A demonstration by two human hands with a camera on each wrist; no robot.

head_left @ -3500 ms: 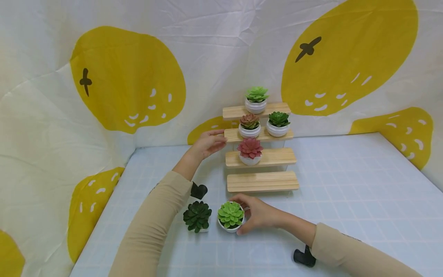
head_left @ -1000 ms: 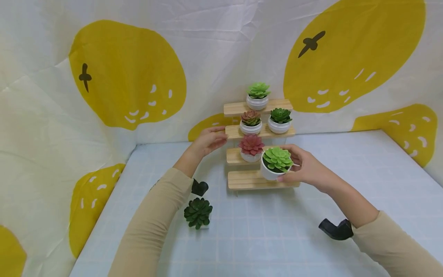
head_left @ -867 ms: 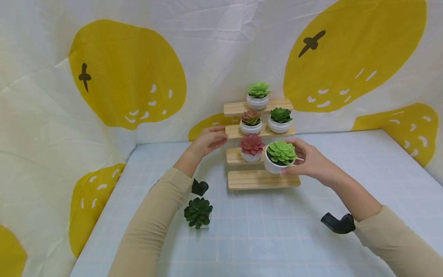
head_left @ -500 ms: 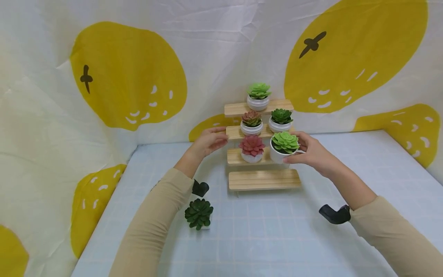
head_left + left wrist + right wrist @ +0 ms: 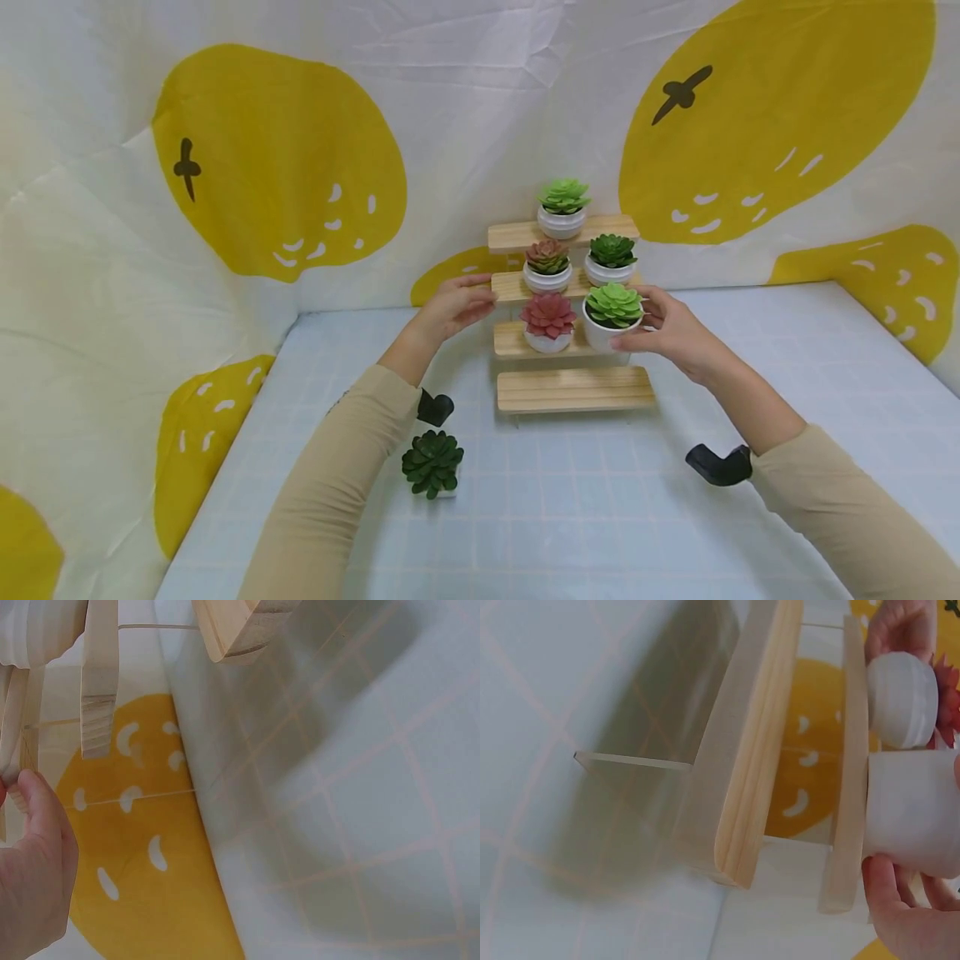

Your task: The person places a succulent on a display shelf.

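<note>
My right hand [image 5: 678,333] grips a white pot with a bright green succulent [image 5: 613,307], thumb in front and fingers behind. In the right wrist view the white pot [image 5: 911,814] stands with its base against the second tier from the bottom. Beside it on that tier is a red succulent in a white pot [image 5: 549,321]. My left hand [image 5: 452,310] holds the left end of the third tier of the wooden step shelf [image 5: 576,390]; in the left wrist view its fingertips are on both sides of the plank.
On the third tier stand a reddish-green succulent [image 5: 547,265] and a green succulent [image 5: 611,260]. The top tier bears a light green succulent [image 5: 562,208]. A dark green succulent [image 5: 432,463] is on the table [image 5: 570,533], left of the shelf. Thin clear supports join the tiers.
My right hand has lifted the bright green succulent from the table and moved it up past the lowest tier, then down onto the second tier's right side. The left hand stays at the shelf.
</note>
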